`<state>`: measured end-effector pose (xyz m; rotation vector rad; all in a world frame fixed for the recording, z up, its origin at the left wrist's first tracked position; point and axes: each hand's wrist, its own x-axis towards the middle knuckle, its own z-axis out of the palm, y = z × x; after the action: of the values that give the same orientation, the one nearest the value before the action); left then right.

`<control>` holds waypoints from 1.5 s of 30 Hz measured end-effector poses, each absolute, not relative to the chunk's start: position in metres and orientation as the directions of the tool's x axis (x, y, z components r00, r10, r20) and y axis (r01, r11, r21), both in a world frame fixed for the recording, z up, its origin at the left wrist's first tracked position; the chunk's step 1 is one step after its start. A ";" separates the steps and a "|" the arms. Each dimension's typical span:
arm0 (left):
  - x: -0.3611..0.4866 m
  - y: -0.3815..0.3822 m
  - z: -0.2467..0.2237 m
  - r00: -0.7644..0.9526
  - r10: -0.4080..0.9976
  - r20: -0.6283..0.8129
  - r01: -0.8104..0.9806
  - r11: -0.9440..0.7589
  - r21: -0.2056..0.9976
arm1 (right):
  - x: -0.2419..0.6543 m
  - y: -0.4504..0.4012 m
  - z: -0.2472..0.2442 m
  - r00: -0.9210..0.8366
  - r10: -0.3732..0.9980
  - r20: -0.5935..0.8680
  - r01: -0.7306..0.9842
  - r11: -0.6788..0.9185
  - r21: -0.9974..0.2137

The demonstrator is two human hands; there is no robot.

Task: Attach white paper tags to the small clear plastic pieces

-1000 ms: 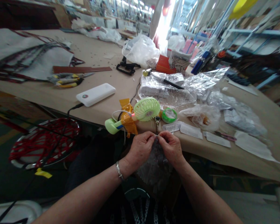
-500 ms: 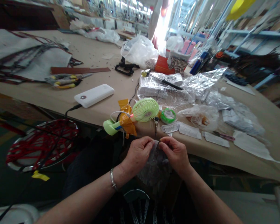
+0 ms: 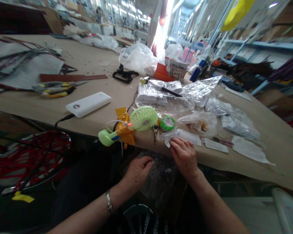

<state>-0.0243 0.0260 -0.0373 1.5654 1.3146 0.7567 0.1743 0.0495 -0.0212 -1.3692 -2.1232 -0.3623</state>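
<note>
My right hand (image 3: 184, 156) is at the front edge of the table, its fingers curled onto a small printed paper slip (image 3: 166, 137). Below the edge, my left hand (image 3: 139, 169) is closed, thumb against forefinger; whatever it pinches, if anything, is too small to make out. Under and between the hands lies a heap of crumpled, translucent grey pieces (image 3: 158, 178), in shadow. A screwdriver-like tool with a thin metal tip (image 3: 155, 134) points off the table edge, just left of the slips. Beside it sits a green ring-shaped roll (image 3: 168, 123).
A green handheld fan (image 3: 144, 118) is fixed at the edge with orange tape (image 3: 125, 130). Further left are a white power bank (image 3: 88, 104) and yellow-handled pliers (image 3: 56, 89). Clear plastic packs (image 3: 166, 94), a hammer (image 3: 161, 87) and more paper slips (image 3: 215, 145) lie to the right.
My hands have parted. The right went up and forward onto the paper slips, while the left dropped slightly down and left. The view has shifted a little to the right.
</note>
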 end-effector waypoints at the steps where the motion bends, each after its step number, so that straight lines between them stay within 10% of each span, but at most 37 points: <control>1: -0.021 0.026 -0.036 0.248 0.962 -0.110 0.376 0.008 0.927 | 0.176 0.050 -0.021 -0.298 0.729 0.616 0.885 0.453 -0.109; 7: 0.002 0.027 -0.023 0.352 0.885 -0.305 0.014 0.321 0.947 | 0.187 0.049 -0.021 -0.263 0.677 0.687 0.773 0.575 -0.270; 14: 0.028 0.031 -0.006 0.522 0.759 -0.390 -0.564 0.650 0.510 | 0.176 0.010 -0.017 -0.431 0.609 0.666 0.609 0.741 -0.283; 26: 0.035 0.030 -0.009 0.401 0.742 -0.538 -0.332 0.665 0.669 | 0.226 0.032 -0.011 -0.176 0.861 0.477 0.977 0.212 -0.023; 31: 0.035 0.030 -0.012 0.404 0.725 -0.558 -0.298 0.681 0.669 | 0.230 0.029 -0.018 -0.217 0.828 0.517 0.963 0.270 -0.028; 38: 0.032 0.032 0.000 0.460 0.669 -0.583 -0.273 0.732 0.624 | 0.228 0.021 -0.015 -0.119 0.762 0.636 0.836 0.422 -0.350; 45: 0.030 0.031 0.005 0.615 0.658 -0.434 -0.436 0.743 0.508 | 0.191 0.004 -0.012 -0.405 0.656 0.637 0.562 0.728 -0.392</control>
<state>0.0298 0.0312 0.0049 0.3735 0.6458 0.6475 0.1905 0.0037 -0.0123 -0.9187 -2.1092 0.1458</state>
